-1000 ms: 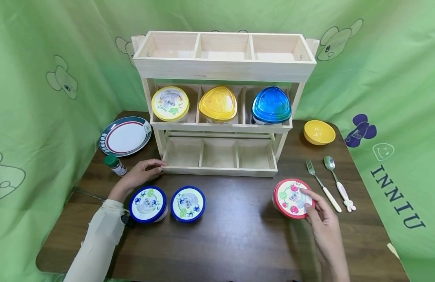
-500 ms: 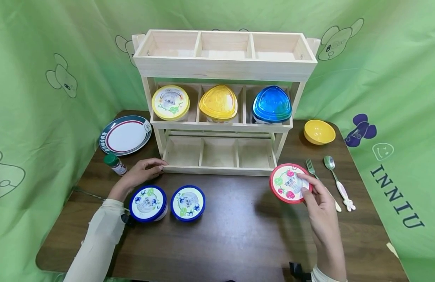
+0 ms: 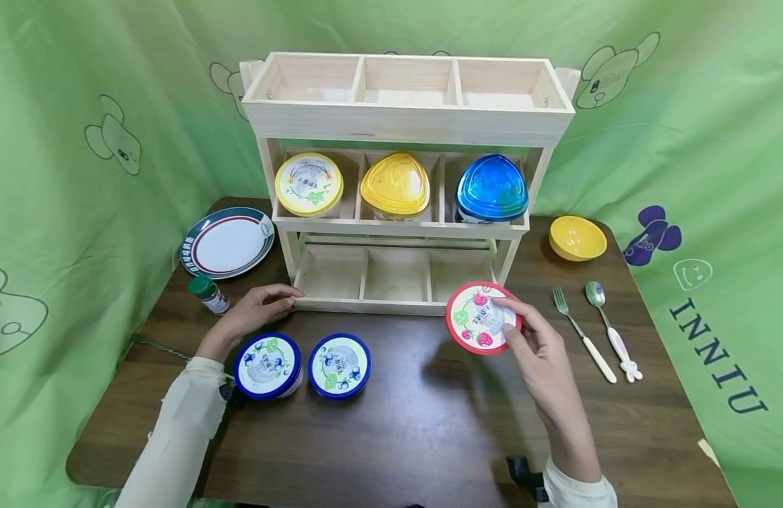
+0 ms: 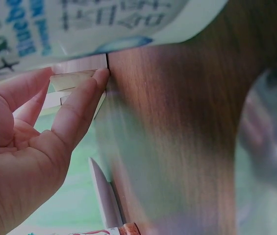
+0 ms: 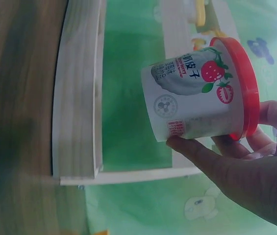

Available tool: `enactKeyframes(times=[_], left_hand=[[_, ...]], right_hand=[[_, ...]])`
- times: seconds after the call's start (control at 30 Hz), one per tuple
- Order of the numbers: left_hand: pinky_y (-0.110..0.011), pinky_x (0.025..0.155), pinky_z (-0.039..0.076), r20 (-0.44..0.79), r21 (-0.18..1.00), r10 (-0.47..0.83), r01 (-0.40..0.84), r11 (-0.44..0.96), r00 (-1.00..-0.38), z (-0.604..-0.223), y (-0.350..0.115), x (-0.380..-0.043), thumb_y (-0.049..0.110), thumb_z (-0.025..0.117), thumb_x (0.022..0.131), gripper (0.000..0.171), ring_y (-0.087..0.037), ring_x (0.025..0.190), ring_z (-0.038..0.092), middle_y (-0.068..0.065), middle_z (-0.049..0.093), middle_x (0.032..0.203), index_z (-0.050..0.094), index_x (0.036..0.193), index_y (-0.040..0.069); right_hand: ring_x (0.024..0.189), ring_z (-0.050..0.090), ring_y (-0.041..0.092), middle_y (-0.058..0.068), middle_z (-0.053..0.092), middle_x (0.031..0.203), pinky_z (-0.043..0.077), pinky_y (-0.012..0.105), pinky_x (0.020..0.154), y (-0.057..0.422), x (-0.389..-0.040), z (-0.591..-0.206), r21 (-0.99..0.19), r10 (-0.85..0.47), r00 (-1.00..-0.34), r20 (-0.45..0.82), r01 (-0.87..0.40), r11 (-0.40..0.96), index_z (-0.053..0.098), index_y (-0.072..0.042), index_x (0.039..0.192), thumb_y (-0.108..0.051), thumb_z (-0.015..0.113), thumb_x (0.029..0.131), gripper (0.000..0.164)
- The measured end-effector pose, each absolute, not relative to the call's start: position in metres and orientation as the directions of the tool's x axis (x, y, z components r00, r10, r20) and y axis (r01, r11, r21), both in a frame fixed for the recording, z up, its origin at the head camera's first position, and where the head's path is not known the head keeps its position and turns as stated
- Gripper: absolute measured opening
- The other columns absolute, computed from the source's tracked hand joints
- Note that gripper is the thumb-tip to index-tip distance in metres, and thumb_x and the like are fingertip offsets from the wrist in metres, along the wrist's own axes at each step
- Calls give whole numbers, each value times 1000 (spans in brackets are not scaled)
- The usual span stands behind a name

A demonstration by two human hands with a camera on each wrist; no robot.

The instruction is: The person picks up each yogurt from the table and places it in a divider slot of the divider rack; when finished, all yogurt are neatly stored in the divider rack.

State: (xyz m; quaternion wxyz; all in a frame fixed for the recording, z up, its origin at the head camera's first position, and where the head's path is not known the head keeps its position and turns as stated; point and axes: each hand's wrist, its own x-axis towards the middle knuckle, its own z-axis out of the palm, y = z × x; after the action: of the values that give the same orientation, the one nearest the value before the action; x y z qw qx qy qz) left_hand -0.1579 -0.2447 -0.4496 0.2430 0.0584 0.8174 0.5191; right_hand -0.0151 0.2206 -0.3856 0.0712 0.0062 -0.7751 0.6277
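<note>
My right hand grips a white tub with a red lid and strawberry pictures, lifted off the table before the shelf's lower right compartment. In the right wrist view the tub lies sideways to the camera, with the fingers around its lid end and side. My left hand holds the left front corner of the wooden shelf's bottom tray with thumb and fingers. Two blue-lidded blueberry tubs stand near that forearm, one left and one right.
The shelf's middle tier bears a yellow round-lidded tub, a yellow triangular-lidded tub and a blue-lidded tub. A plate and green-capped bottle stand left; a yellow bowl, fork and spoon lie right.
My right hand has raised the red-lidded tub from the table's right side and carried it left and forward towards the shelf. The left hand stays at the tray corner.
</note>
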Motion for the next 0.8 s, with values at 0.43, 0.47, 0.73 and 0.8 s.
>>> enactKeyframes(times=[0.43, 0.47, 0.73, 0.8], left_hand=[[-45, 115, 50, -326, 880, 354, -145, 451, -877, -448, -243, -157, 15, 53, 116, 36, -43, 140, 57, -27, 55, 151, 62, 147, -2], [-45, 115, 50, -327, 880, 352, -147, 452, -877, -448, -243, -157, 15, 53, 116, 37, -43, 140, 57, -27, 55, 151, 62, 147, -2], [-44, 113, 53, -331, 876, 350, -147, 460, -876, -449, -246, -158, 16, 53, 116, 37, -43, 140, 57, -27, 54, 153, 62, 147, -1], [-44, 113, 52, -331, 878, 351, -150, 455, -876, -449, -246, -158, 16, 53, 116, 37, -43, 141, 56, -26, 53, 154, 62, 147, -1]], right_hand=[[124, 56, 24, 11, 54, 149, 52, 15, 99, 205, -33, -380, -974, 34, -989, 142, -133, 180, 60, -3, 150, -2, 56, 112, 38], [125, 55, 25, 11, 53, 150, 52, 15, 100, 205, -35, -380, -975, 35, -990, 140, -131, 179, 60, -3, 150, -2, 55, 112, 39], [124, 56, 26, 14, 52, 150, 56, 20, 98, 203, -52, -381, -994, 37, -995, 89, -87, 68, 57, -3, 153, 0, 53, 112, 41], [125, 55, 26, 14, 52, 151, 55, 19, 99, 203, -55, -382, -995, 44, -995, 85, -82, 61, 58, -3, 152, 0, 53, 112, 41]])
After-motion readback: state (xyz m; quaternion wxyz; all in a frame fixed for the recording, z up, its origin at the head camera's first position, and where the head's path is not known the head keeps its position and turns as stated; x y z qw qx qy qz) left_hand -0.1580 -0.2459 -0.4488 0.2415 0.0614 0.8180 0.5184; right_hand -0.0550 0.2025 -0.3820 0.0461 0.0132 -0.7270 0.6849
